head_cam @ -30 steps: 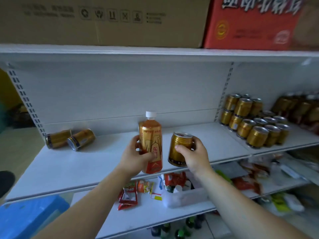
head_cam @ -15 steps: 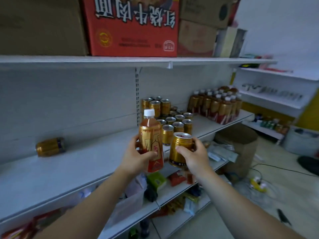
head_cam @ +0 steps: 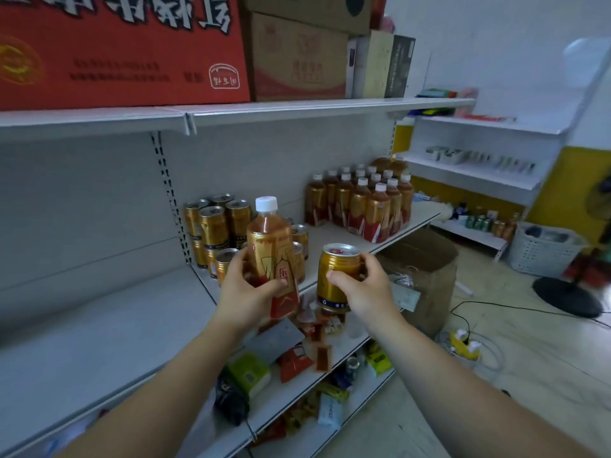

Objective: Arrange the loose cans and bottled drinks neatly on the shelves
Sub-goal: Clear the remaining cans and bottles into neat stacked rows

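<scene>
1. Holding one bottle upright, the left hand has its fingers and thumb curled round the lower label. The right hand grips one can by its side. Both drinks hang in the air just in front of the middle shelf.
2. To do this step well, I judge each should join its own kind: the can beside the stacked cans on the left, the bottle at the bottle block on the right. Each goes upright, flush with the front row, without knocking its neighbours.
3. Counted: one bottle and one can in hand. On the shelf at least eight cans show, some hidden behind the held bottle. There are about a dozen white-capped bottles, but the back rows overlap too much for an exact count.
</scene>
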`<control>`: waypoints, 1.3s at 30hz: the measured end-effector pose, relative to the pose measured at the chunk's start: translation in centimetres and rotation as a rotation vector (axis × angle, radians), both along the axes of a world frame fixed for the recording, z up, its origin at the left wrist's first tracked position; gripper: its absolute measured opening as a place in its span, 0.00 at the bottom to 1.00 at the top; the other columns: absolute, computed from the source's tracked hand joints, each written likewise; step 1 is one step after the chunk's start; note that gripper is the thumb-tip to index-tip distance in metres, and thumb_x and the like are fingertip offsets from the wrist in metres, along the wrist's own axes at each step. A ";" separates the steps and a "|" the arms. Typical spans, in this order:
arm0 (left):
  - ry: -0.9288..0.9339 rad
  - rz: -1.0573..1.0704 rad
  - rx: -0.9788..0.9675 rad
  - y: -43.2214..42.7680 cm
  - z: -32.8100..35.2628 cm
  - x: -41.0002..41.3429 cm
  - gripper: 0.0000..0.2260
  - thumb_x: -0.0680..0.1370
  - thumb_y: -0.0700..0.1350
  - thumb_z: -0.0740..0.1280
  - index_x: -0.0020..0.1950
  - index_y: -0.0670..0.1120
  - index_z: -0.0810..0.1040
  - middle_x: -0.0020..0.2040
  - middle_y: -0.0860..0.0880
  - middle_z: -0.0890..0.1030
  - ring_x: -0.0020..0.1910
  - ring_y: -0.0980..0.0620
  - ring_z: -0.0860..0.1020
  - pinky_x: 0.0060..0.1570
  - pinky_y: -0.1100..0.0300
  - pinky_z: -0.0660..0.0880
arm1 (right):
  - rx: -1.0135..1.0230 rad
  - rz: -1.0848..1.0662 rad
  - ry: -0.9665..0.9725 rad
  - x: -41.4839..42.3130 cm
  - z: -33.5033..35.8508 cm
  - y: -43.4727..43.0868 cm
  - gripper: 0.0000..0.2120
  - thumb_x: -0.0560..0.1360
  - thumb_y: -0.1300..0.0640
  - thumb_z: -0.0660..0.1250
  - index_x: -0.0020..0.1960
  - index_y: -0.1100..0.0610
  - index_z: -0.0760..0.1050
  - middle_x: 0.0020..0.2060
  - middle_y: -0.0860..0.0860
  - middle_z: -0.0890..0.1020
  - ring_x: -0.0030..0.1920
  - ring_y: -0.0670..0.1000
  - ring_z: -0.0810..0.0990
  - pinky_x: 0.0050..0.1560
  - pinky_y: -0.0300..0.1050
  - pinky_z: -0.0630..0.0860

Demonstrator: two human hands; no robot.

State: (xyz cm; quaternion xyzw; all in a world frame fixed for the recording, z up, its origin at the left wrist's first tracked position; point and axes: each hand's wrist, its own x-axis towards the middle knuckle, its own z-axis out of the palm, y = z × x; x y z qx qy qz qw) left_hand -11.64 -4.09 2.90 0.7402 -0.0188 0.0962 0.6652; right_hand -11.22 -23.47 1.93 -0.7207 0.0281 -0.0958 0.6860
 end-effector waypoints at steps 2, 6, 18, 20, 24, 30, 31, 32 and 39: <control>-0.019 0.051 -0.011 0.9 0.2 2.3 0.33 0.70 0.37 0.74 0.70 0.49 0.64 0.52 0.54 0.77 0.50 0.58 0.76 0.40 0.65 0.74 | -0.015 0.016 -0.007 2.7 -0.2 0.7 0.22 0.70 0.55 0.75 0.60 0.46 0.71 0.52 0.45 0.78 0.53 0.48 0.78 0.49 0.44 0.74; -0.049 0.151 0.027 3.0 0.8 6.5 0.29 0.69 0.38 0.75 0.66 0.49 0.68 0.51 0.54 0.79 0.50 0.57 0.78 0.44 0.60 0.75 | -0.040 0.102 -0.007 7.8 0.1 2.3 0.20 0.71 0.55 0.74 0.57 0.44 0.69 0.48 0.42 0.77 0.48 0.42 0.77 0.42 0.37 0.72; -0.003 0.373 -0.044 3.2 0.5 12.1 0.30 0.69 0.34 0.74 0.64 0.54 0.66 0.47 0.56 0.79 0.41 0.64 0.80 0.43 0.55 0.79 | -0.106 0.277 -0.070 22.2 0.5 5.2 0.23 0.70 0.57 0.75 0.60 0.51 0.70 0.45 0.39 0.77 0.45 0.37 0.74 0.46 0.37 0.71; 0.005 0.422 -0.043 2.3 0.3 12.9 0.30 0.69 0.34 0.74 0.64 0.55 0.66 0.47 0.55 0.80 0.40 0.64 0.81 0.42 0.54 0.80 | -0.132 0.320 -0.082 24.9 0.4 5.3 0.23 0.69 0.58 0.76 0.60 0.50 0.70 0.44 0.39 0.78 0.46 0.38 0.76 0.45 0.37 0.71; 0.036 0.546 -0.042 0.2 0.2 14.3 0.26 0.69 0.34 0.74 0.62 0.49 0.70 0.46 0.52 0.80 0.43 0.59 0.80 0.42 0.55 0.81 | -0.129 0.424 -0.043 30.1 -0.3 5.6 0.24 0.66 0.58 0.77 0.57 0.47 0.69 0.46 0.42 0.79 0.51 0.49 0.80 0.54 0.50 0.78; 0.056 0.686 -0.036 -1.5 -0.5 15.6 0.23 0.68 0.33 0.74 0.59 0.47 0.72 0.47 0.48 0.80 0.45 0.57 0.80 0.32 0.67 0.77 | -0.163 0.609 -0.042 34.6 -0.6 6.4 0.29 0.67 0.57 0.76 0.64 0.51 0.68 0.48 0.43 0.78 0.50 0.46 0.79 0.50 0.47 0.78; 0.062 0.708 -0.037 -1.6 -0.7 15.7 0.23 0.68 0.33 0.74 0.59 0.47 0.72 0.47 0.48 0.80 0.47 0.55 0.79 0.34 0.65 0.77 | -0.162 0.632 -0.052 35.1 -0.6 6.7 0.28 0.67 0.57 0.75 0.63 0.52 0.68 0.48 0.43 0.78 0.48 0.43 0.78 0.45 0.41 0.76; 0.067 0.728 -0.039 -1.7 -0.9 15.8 0.23 0.68 0.33 0.74 0.58 0.48 0.72 0.47 0.48 0.80 0.48 0.53 0.79 0.36 0.63 0.77 | -0.161 0.649 -0.062 35.6 -0.7 7.1 0.27 0.68 0.58 0.75 0.63 0.52 0.68 0.47 0.43 0.77 0.46 0.41 0.77 0.41 0.37 0.73; 0.076 0.777 -0.072 -1.7 -1.3 16.7 0.26 0.64 0.33 0.77 0.50 0.58 0.72 0.47 0.46 0.80 0.49 0.48 0.80 0.43 0.52 0.80 | -0.165 0.734 -0.107 38.4 -1.7 10.6 0.24 0.69 0.58 0.76 0.60 0.48 0.69 0.47 0.41 0.77 0.52 0.46 0.78 0.50 0.40 0.73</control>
